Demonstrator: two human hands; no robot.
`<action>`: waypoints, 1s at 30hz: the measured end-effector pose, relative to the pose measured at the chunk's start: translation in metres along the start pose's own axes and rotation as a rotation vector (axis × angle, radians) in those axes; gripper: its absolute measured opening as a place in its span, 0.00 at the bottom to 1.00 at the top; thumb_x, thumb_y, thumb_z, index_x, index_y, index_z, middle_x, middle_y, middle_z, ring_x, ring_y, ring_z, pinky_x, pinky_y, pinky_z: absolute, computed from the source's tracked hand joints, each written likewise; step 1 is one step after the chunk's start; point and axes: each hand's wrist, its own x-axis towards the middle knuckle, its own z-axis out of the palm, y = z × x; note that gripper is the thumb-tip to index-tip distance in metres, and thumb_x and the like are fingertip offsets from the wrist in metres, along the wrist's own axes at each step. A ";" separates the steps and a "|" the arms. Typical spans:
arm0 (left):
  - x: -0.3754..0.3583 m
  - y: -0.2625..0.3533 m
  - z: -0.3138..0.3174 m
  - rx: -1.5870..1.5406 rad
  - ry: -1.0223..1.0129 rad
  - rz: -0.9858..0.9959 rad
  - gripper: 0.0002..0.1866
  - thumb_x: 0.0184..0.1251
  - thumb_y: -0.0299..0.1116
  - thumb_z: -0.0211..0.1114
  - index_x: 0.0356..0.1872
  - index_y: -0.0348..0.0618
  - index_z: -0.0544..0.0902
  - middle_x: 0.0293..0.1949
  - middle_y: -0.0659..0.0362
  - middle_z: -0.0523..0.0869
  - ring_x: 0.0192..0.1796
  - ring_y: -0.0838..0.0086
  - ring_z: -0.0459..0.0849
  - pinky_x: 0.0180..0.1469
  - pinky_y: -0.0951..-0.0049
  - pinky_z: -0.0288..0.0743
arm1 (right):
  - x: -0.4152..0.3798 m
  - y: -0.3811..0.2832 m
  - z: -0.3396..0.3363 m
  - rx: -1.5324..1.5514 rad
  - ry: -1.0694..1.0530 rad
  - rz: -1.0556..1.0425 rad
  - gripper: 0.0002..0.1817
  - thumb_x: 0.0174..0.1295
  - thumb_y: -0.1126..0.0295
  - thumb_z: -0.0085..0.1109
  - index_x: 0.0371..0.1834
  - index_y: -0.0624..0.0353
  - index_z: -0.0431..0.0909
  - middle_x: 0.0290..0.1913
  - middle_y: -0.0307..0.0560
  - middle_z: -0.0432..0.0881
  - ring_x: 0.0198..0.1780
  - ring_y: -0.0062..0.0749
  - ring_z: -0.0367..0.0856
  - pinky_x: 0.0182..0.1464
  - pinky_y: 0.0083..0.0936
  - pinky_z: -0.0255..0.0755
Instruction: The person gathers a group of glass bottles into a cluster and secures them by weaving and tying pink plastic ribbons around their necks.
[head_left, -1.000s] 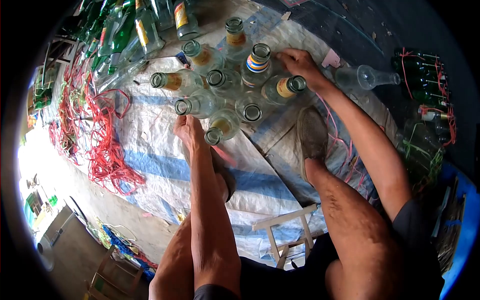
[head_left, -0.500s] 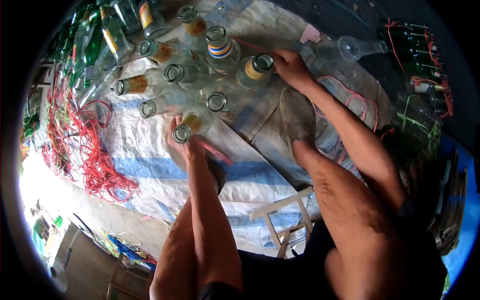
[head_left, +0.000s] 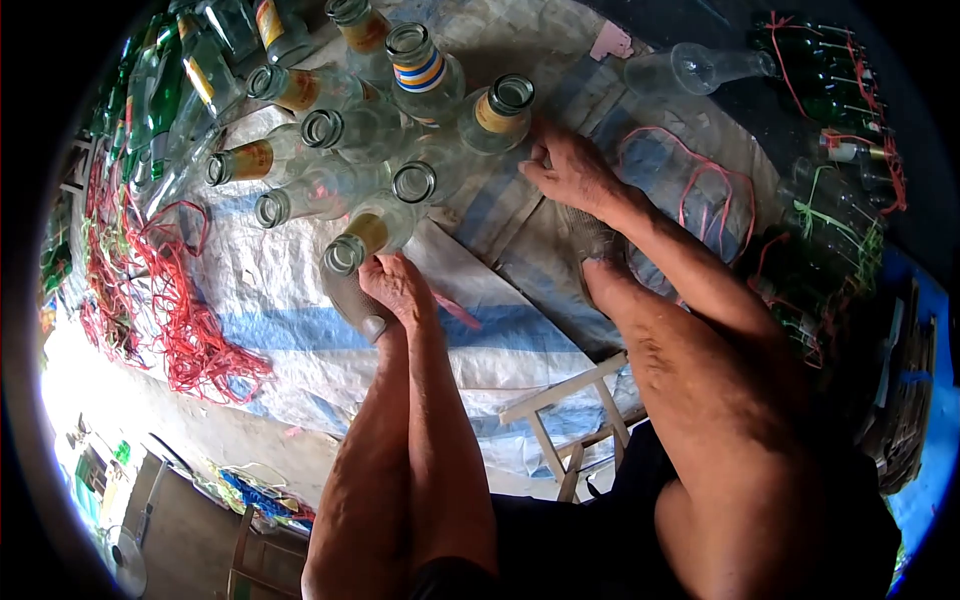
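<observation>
Several clear glass bottles stand or lean close together on a striped sheet, among them a bottle with a blue and yellow striped neck label [head_left: 420,76]. My left hand [head_left: 398,287] is closed just below the mouth of the nearest yellow-labelled bottle [head_left: 369,233], over my left shoe; a pink strip end [head_left: 457,311] shows beside it. What its fingers hold is too small to name. Right of the group, my right hand [head_left: 572,172] is near another yellow-labelled bottle [head_left: 497,118], above my right shoe. Its fingers are curled, and I cannot make out anything in them.
A tangle of red twine [head_left: 190,330] lies on the left, below green bottles [head_left: 168,95]. One clear bottle [head_left: 655,75] lies at the upper right, near bottles tied in bundles [head_left: 835,95]. A wooden stool frame [head_left: 570,390] is between my legs.
The bottle group appears shifted up and left in view. My right hand has come down and toward me, away from the right-hand bottle's neck. My left hand has moved slightly right, clear of the bottle's mouth.
</observation>
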 end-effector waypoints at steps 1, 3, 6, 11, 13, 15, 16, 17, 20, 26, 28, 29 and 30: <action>-0.001 -0.002 -0.001 0.035 -0.008 0.014 0.10 0.77 0.31 0.61 0.48 0.36 0.85 0.35 0.67 0.83 0.34 0.84 0.72 0.37 0.81 0.65 | 0.000 -0.003 0.001 0.005 -0.014 0.010 0.19 0.63 0.67 0.70 0.53 0.62 0.76 0.28 0.47 0.76 0.31 0.39 0.79 0.37 0.37 0.75; -0.007 0.007 0.003 0.102 -0.037 0.049 0.10 0.78 0.29 0.57 0.48 0.33 0.83 0.35 0.66 0.83 0.33 0.83 0.72 0.38 0.80 0.66 | 0.005 -0.011 0.002 -0.054 -0.032 0.039 0.21 0.62 0.64 0.73 0.52 0.61 0.76 0.29 0.47 0.76 0.31 0.39 0.79 0.36 0.37 0.75; -0.011 -0.011 0.007 0.086 -0.061 0.137 0.10 0.79 0.29 0.57 0.49 0.33 0.82 0.34 0.66 0.83 0.33 0.83 0.72 0.38 0.80 0.67 | 0.011 -0.021 0.004 -0.131 -0.076 0.123 0.22 0.62 0.60 0.73 0.51 0.62 0.78 0.30 0.49 0.78 0.33 0.43 0.81 0.37 0.38 0.76; -0.026 0.018 0.016 0.200 -0.128 -0.041 0.14 0.73 0.36 0.72 0.45 0.35 0.80 0.27 0.64 0.80 0.29 0.80 0.73 0.36 0.77 0.72 | 0.020 -0.015 0.017 -0.192 -0.070 0.099 0.30 0.63 0.55 0.71 0.62 0.62 0.76 0.42 0.63 0.89 0.45 0.59 0.89 0.46 0.49 0.82; -0.029 0.021 0.018 0.315 -0.136 -0.048 0.17 0.72 0.36 0.73 0.49 0.32 0.80 0.25 0.63 0.80 0.28 0.80 0.74 0.36 0.76 0.73 | 0.024 -0.012 0.019 -0.191 -0.074 0.081 0.31 0.63 0.54 0.71 0.62 0.63 0.76 0.44 0.64 0.89 0.46 0.60 0.89 0.48 0.50 0.82; -0.030 0.024 0.022 0.473 -0.127 -0.052 0.21 0.72 0.42 0.74 0.44 0.30 0.80 0.21 0.59 0.82 0.26 0.76 0.77 0.36 0.71 0.75 | 0.025 -0.012 0.018 -0.178 -0.077 0.093 0.31 0.63 0.54 0.71 0.63 0.63 0.76 0.44 0.65 0.89 0.47 0.62 0.89 0.48 0.51 0.82; -0.030 0.027 0.025 0.450 -0.134 -0.071 0.22 0.73 0.43 0.73 0.41 0.30 0.79 0.21 0.57 0.82 0.26 0.73 0.78 0.36 0.69 0.75 | 0.025 -0.014 0.018 -0.172 -0.080 0.099 0.32 0.63 0.54 0.71 0.63 0.63 0.75 0.44 0.65 0.89 0.47 0.62 0.89 0.49 0.52 0.82; -0.030 0.029 0.027 0.428 -0.141 -0.090 0.23 0.74 0.45 0.71 0.39 0.29 0.79 0.21 0.54 0.83 0.27 0.71 0.79 0.36 0.67 0.76 | 0.026 -0.015 0.017 -0.174 -0.076 0.099 0.32 0.63 0.54 0.71 0.63 0.63 0.75 0.45 0.65 0.89 0.48 0.62 0.88 0.49 0.52 0.82; -0.034 0.036 0.035 0.504 -0.141 -0.067 0.25 0.77 0.47 0.66 0.35 0.28 0.77 0.23 0.45 0.84 0.29 0.56 0.84 0.38 0.57 0.77 | 0.028 -0.014 0.018 -0.175 -0.076 0.108 0.32 0.63 0.55 0.72 0.64 0.63 0.75 0.46 0.65 0.89 0.49 0.63 0.88 0.51 0.52 0.82; -0.041 0.036 0.046 0.485 -0.085 -0.003 0.21 0.80 0.43 0.62 0.43 0.27 0.77 0.27 0.42 0.86 0.34 0.46 0.87 0.42 0.54 0.78 | 0.030 -0.011 0.020 -0.122 -0.065 0.090 0.32 0.63 0.56 0.71 0.65 0.64 0.74 0.49 0.66 0.88 0.52 0.64 0.87 0.53 0.52 0.81; -0.042 0.035 0.049 0.452 -0.071 0.019 0.20 0.80 0.42 0.62 0.46 0.28 0.78 0.30 0.41 0.87 0.38 0.47 0.88 0.45 0.55 0.79 | 0.031 -0.012 0.019 -0.101 -0.073 0.089 0.32 0.63 0.57 0.71 0.65 0.64 0.74 0.49 0.67 0.88 0.52 0.65 0.87 0.54 0.52 0.81; -0.043 0.034 0.050 0.435 -0.064 0.030 0.20 0.81 0.41 0.61 0.48 0.28 0.78 0.32 0.41 0.88 0.39 0.47 0.88 0.46 0.55 0.79 | 0.031 -0.013 0.019 -0.104 -0.073 0.089 0.32 0.63 0.57 0.71 0.65 0.64 0.74 0.49 0.67 0.88 0.52 0.65 0.87 0.54 0.52 0.81; -0.043 0.033 0.049 0.446 -0.070 0.011 0.19 0.81 0.41 0.61 0.49 0.28 0.78 0.35 0.41 0.88 0.41 0.48 0.88 0.47 0.55 0.79 | 0.031 -0.011 0.020 -0.108 -0.073 0.089 0.32 0.63 0.57 0.71 0.65 0.64 0.74 0.49 0.67 0.88 0.52 0.65 0.87 0.54 0.52 0.81</action>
